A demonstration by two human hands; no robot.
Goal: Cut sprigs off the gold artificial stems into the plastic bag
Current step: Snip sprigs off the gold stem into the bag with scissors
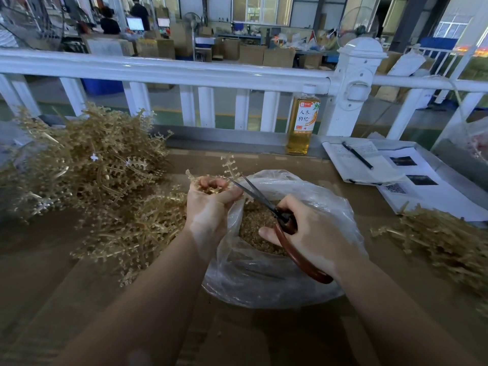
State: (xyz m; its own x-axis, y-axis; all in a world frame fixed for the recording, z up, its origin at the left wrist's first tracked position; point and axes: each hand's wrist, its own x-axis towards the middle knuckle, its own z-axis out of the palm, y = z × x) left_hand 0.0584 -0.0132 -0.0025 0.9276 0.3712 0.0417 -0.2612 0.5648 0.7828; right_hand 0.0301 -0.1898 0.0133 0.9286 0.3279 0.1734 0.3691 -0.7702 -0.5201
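Stem [227,165] pokes up from left hand [211,204], gripped at the bag [277,260] rim. Scissors [264,200] in right hand [314,233], blades apart, tips just right of it; contact probably none, blurry.

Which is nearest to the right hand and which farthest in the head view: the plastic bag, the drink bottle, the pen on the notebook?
From the right hand:
1. Plastic bag, directly under the hand.
2. Pen, beyond the hand to the right, on the notebook.
3. Drink bottle, standing by the white railing.
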